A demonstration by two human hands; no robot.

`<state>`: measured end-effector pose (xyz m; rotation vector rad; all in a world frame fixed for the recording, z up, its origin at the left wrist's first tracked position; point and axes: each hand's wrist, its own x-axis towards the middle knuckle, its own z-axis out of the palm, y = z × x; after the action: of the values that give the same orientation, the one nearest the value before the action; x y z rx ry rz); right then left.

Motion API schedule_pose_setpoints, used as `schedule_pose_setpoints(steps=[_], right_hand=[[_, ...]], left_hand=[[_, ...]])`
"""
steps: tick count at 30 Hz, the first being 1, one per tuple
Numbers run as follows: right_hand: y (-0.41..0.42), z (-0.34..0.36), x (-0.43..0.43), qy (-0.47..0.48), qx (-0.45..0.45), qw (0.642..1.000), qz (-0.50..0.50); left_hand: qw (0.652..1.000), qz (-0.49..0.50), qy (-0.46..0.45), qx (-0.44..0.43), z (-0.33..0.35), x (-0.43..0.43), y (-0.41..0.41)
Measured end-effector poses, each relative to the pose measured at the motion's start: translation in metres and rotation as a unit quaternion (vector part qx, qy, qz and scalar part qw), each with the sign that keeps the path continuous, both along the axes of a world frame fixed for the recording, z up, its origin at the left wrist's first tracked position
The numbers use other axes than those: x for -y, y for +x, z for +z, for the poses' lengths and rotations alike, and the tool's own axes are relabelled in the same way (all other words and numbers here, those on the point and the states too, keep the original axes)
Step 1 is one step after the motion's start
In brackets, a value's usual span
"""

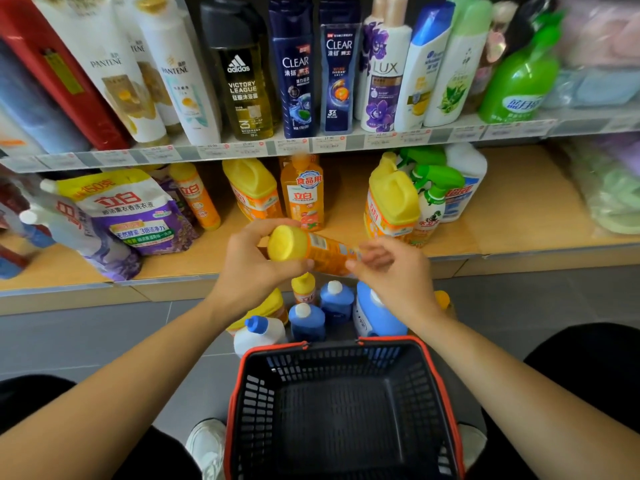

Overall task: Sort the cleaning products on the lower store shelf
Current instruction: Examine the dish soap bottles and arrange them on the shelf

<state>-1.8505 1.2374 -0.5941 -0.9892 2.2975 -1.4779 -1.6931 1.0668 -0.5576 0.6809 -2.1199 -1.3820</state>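
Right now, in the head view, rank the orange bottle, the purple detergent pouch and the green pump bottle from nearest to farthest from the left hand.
1. orange bottle, gripped by the left hand itself.
2. purple detergent pouch, on the lower shelf, off to the left.
3. green pump bottle, on the upper shelf, far right.

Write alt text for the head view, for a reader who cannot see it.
A person's left hand and right hand hold an orange bottle sideways in front of the lower shelf, where similar orange bottles stand. Blue and white bottles stand on the floor below, behind an empty black basket with a red rim.
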Motion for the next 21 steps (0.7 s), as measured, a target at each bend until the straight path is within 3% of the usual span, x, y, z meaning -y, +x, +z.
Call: schedule_pose_setpoints(steps=[2, 5, 8, 12, 21], right_hand=[[0.001, -0.001, 0.002, 0.021, -0.068, 0.992, 0.103], [0.007, -0.006, 0.009, 0.032, -0.062, 0.976, 0.204], [0.008, -0.008, 0.012, -0.009, -0.016, 0.980, 0.198], [0.011, -0.010, 0.008, -0.056, 0.035, 0.980, 0.187], [0.015, -0.012, 0.006, -0.040, 0.022, 0.980, 0.193]], left_hand=[[0.999, -0.012, -0.045, 0.020, 0.001, -0.003, 0.000], [0.996, -0.060, -0.061, 0.016, 0.002, -0.010, 0.001], [0.994, -0.089, -0.055, -0.005, 0.002, -0.017, 0.002], [0.991, -0.128, 0.035, -0.030, 0.002, -0.023, 0.003], [0.988, -0.098, 0.100, -0.058, 0.004, -0.022, 0.000]])
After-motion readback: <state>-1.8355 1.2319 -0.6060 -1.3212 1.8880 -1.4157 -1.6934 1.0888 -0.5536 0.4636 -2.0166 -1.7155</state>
